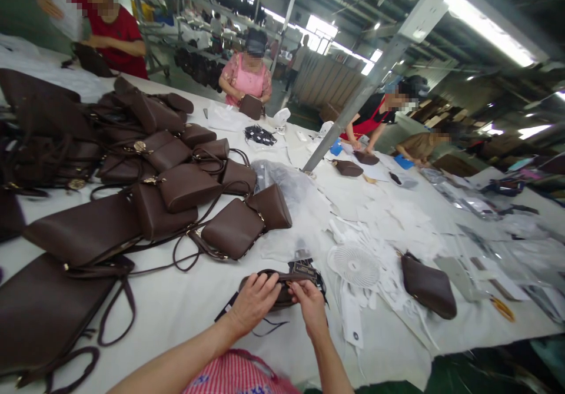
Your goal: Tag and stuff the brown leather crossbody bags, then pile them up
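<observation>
A small dark brown handbag (pixel 282 307) lies at the table's near edge, right in front of me. Fingers of my left hand (pixel 255 301) are curled over its upper edge and grip it. The thumb and fingertips of my right hand (pixel 309 301) are pinched together at the bag's opening; the exact part between them is too small to make out. Just behind the bag lie black tags (pixel 303 269) with gold lettering and dark cords. A thin black strip pokes out by my left wrist.
Brown handbags with straps (pixel 233 229) are heaped on the left. To the right are a white fan (pixel 355 264), a brown pouch (pixel 428 285) and yellow-handled scissors (pixel 502 310). A slanted metal post (pixel 348 114) rises from the table. Several co-workers handle bags across it.
</observation>
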{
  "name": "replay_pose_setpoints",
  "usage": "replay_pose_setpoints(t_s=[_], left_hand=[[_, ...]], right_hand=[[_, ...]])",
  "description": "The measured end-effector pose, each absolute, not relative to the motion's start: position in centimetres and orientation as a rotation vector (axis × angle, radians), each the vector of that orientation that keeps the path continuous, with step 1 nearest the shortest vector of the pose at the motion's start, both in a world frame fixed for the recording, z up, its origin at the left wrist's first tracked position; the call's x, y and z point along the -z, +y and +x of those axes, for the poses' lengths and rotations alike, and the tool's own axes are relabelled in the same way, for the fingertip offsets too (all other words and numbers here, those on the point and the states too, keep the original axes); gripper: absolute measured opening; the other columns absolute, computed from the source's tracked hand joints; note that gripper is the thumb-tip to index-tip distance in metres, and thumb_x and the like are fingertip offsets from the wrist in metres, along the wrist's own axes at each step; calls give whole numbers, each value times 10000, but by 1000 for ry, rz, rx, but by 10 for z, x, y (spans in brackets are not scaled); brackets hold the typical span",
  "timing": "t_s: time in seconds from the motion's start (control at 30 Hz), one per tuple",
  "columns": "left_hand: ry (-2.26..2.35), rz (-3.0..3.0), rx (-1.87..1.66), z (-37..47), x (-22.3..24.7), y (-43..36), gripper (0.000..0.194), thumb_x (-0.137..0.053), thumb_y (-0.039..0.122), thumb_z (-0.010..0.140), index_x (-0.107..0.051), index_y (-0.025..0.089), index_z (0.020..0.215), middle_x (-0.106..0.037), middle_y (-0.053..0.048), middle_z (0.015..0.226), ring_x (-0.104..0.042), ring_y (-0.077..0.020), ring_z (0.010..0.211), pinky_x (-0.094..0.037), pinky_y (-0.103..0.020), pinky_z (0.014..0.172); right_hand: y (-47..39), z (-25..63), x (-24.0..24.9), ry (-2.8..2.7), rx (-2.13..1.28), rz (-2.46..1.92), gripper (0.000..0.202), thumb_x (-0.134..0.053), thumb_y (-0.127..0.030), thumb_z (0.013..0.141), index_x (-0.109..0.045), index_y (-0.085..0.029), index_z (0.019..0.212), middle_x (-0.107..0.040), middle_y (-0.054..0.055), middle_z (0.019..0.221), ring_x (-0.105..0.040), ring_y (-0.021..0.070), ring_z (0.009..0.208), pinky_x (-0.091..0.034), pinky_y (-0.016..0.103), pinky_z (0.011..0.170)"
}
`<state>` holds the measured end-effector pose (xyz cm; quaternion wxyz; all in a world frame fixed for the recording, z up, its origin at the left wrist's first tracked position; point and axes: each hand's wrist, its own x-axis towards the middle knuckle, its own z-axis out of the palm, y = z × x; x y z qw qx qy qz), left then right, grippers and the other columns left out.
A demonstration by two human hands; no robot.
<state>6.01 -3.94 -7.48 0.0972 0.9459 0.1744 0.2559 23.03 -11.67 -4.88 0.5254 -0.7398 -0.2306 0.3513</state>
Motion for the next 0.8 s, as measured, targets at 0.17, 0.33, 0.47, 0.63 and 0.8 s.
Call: replay_pose_setpoints(t_s=[0.17,0.33,0.47,0.63,0.8], left_hand=[[398,2753,-514,69,67,-44,343,-285,107,952,-474,108,1238,-610,-145,1064,-543,-255,955,-411,-393,812],[501,2741,-413,83,66,-51,354,-312,108,943,-424,82,1278,-616,-144,1000,-554,-251,888,-414,-384,783],[493,2705,-458,87,68,-49,324,-334,121,946,-445,90,1249,-624,-111,925,-557,-231,838,-432,-364,769],[343,2624,-588,70,68,-38,272,-334,148,960,-530,132,1148,-626,-91,918,-563,-204,830,-462,-354,773],[660,2326,-733,39,85,-20,540,-521,273,904,-324,224,1404,-452,-162,1371,-375,-305,1284,-298,-567,1047]], right_hand=[[-115,230,47,-551,-825,-1794,446,-744,-571,579,-666,-155,721,-694,69,680,-625,201,606,-481,274,485],[-118,228,47,-597,-809,-1820,429,-726,-575,602,-654,-165,707,-681,60,644,-624,209,612,-483,281,494],[-117,219,45,-752,-744,-1879,380,-660,-557,692,-669,-180,735,-680,49,646,-597,186,582,-478,279,522],[-113,215,45,-731,-778,-1880,381,-667,-559,682,-660,-182,733,-698,54,669,-622,198,602,-480,277,518],[-116,225,46,-567,-884,-1818,454,-739,-571,588,-681,-163,780,-732,96,751,-658,242,640,-462,287,484]])
